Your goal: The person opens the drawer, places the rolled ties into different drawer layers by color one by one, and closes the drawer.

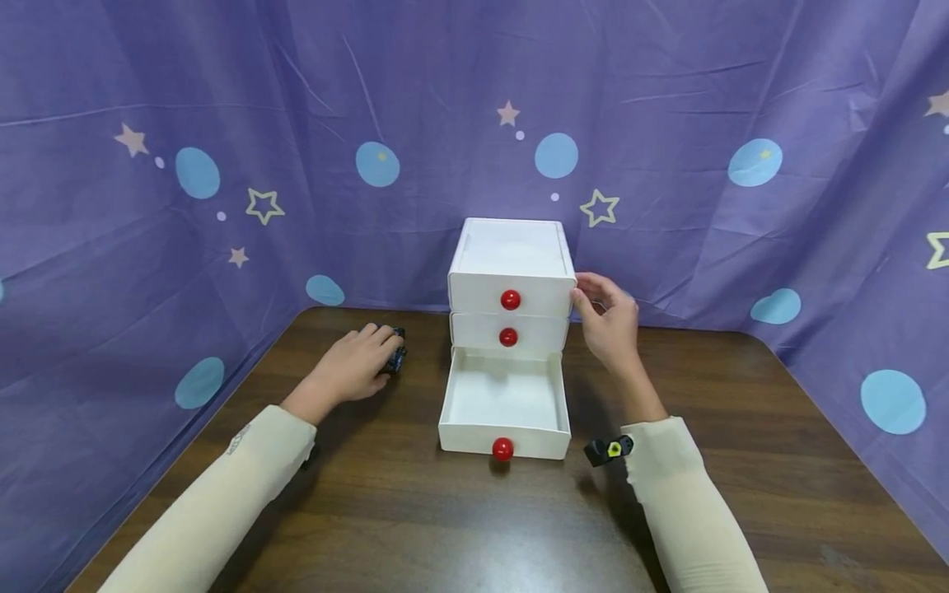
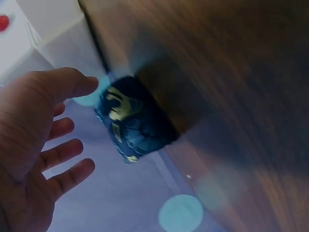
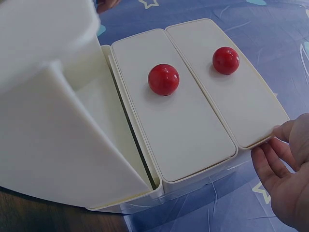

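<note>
A white three-drawer cabinet (image 1: 519, 247) with round red knobs stands on the table; its bottom drawer (image 1: 467, 438) is pulled out and its upper two are closed. My right hand (image 1: 611, 325) holds the cabinet's upper right front edge, thumb at the front and fingers along the side, as the right wrist view also shows. To the left of the cabinet, my left hand (image 1: 352, 362) is beside a small dark blue bundle (image 2: 137, 118) with pale yellow print. In the left wrist view, the thumb and fingers are spread and a gap shows between them and the bundle.
The brown wooden table (image 1: 415, 519) extends in front of the cabinet and to both sides. A purple curtain (image 1: 445, 82) with stars and blue dots hangs behind. A black wrist device (image 1: 608, 450) sits by the right sleeve, left of the cuff.
</note>
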Motion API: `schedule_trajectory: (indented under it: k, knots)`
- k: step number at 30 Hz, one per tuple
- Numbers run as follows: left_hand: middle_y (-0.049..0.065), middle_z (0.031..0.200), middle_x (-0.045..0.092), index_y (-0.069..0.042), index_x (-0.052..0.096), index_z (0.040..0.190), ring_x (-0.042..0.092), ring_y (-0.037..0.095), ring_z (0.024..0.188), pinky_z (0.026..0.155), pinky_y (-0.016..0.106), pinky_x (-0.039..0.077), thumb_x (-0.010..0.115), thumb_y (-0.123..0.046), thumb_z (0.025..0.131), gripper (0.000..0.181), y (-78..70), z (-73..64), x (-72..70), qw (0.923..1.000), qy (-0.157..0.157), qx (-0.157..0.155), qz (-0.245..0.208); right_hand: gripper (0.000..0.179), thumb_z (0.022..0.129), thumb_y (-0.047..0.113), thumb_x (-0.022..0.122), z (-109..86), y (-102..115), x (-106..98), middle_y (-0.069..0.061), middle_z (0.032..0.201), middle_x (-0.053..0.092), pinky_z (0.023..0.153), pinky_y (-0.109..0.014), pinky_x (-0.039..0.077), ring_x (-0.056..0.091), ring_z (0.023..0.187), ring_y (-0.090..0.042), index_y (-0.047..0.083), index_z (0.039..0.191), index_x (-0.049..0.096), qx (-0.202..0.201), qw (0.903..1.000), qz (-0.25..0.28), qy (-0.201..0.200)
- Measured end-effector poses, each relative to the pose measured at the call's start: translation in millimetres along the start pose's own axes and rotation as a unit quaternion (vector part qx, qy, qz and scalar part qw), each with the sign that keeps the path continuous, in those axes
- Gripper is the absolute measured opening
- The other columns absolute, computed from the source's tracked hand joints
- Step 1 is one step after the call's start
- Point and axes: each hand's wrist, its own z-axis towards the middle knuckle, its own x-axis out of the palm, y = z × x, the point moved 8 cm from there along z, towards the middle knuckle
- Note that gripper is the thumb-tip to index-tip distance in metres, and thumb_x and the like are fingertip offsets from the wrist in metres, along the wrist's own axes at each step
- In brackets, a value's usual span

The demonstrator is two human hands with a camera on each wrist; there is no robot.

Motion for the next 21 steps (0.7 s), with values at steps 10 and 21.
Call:
schedule_trajectory:
  k: [10,21]
  knots:
    - [0.015,0.128,0.055,-0.006,0.056,0.131,0.052,0.037,0.115,0.092,0.053,0.051,0.092,-0.019,0.075,0.068,31.1,8.4,28.7,0.9950,0.053,-0.057,-0.063,0.023,0.092,-0.011,0.068,-0.4,-1.6,0.8,-0.031,0.105,0.071,0.071,-0.015,0.054,0.068,0.090,-0.037,-0.016,0.114,0.068,-0.002,1.0000,0.000,0.004]
    - [0.018,0.125,0.055,-0.001,0.056,0.129,0.053,0.036,0.112,0.095,0.050,0.051,0.093,-0.016,0.073,0.068,41.5,18.9,44.8,0.9911,0.067,-0.073,-0.088,0.023,0.091,-0.012,0.068,-0.1,1.3,0.5,-0.031,0.104,0.071,0.073,-0.017,0.055,0.069,0.088,-0.029,-0.016,0.114,0.068,-0.007,1.0000,0.000,0.001]
